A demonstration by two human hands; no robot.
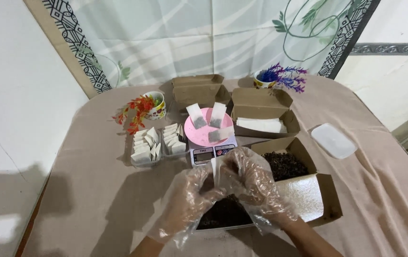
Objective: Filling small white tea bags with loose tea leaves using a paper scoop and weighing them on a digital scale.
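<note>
Two gloved hands meet at the table's (94, 190) near edge, both pinching a small white sachet (215, 170) held upright between them. The left hand (187, 202) grips it from nine o'clock, fingers pressed together on its lower edge; the right hand (251, 183) closes on it from three o'clock, fingertips bunched at its top. The sachet sits just above a tray of dark tea (223, 214), which lies under the wrists. At two o'clock from the hands an open box (304, 181) holds more dark tea. At twelve o'clock, just beyond the sachet, stands a scale (211, 153) with a pink dish (208, 126) carrying three filled sachets. At ten o'clock are clear trays of folded bags (159, 143). Farther back, two brown boxes (261, 112) stand side by side, with a flower cup (154, 104) at eleven o'clock. A white lid (333, 140) lies at two o'clock, well apart.
</note>
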